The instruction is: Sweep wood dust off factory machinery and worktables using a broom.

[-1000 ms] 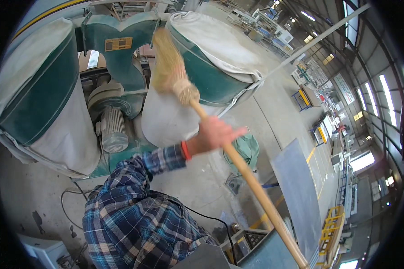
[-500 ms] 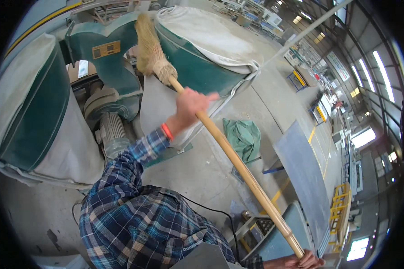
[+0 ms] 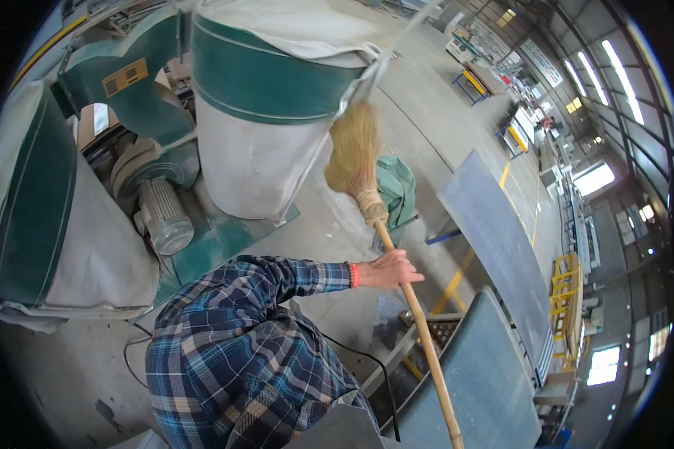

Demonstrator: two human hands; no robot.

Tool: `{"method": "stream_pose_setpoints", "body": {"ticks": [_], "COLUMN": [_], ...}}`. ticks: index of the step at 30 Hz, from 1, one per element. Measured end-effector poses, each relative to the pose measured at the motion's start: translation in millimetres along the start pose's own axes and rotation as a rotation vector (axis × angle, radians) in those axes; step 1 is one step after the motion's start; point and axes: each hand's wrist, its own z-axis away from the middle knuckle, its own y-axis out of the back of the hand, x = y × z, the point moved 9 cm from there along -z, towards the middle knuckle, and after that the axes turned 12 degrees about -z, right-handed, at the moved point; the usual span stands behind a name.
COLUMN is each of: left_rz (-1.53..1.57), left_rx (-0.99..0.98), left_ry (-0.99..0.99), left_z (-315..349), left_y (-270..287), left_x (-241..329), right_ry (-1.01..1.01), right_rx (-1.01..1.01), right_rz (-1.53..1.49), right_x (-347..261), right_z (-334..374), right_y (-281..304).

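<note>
A straw broom with a long wooden handle (image 3: 427,346) slants across the middle of the head view. Its bristle head (image 3: 356,150) points away and up, beside the right side of a large white fabric bag with a dark green band (image 3: 277,78). My left hand (image 3: 391,270) is closed round the handle a little below the bound neck of the broom. It wears a red wristband, and the plaid sleeve (image 3: 299,275) reaches across to the right. The handle's lower end runs out at the bottom edge, and my right hand is out of view.
A second banded bag (image 3: 30,202) stands at left, with a motor (image 3: 165,217) between the bags on a green base. A green cloth (image 3: 397,187) lies behind the broom. Grey panels (image 3: 494,239) and a slanted board (image 3: 479,374) stand at right. A black cable (image 3: 363,355) trails below.
The broom head has swung right and nearer, from the gap between the bags to the right bag's outer side. My left hand went with it; my right hand left the view.
</note>
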Motion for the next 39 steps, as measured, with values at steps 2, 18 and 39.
{"method": "stream_pose_setpoints", "body": {"ticks": [2, 18, 39], "left_rz": [0.093, -0.596, 0.076], "left_rx": [-0.149, -0.116, -0.153], "left_ry": [0.109, 0.394, 0.154], "left_z": [23, 72, -48], "left_y": [-47, 126, -122], "left_x": [-13, -93, -11], "right_ry": [-0.161, -0.993, -0.457], "right_rx": [-0.074, 0.352, -0.083], "right_rz": [-0.137, -0.331, -0.129], "right_x": [36, 397, 151], "right_z": [-2, 13, -170], "right_y": [-38, 111, 85]}}
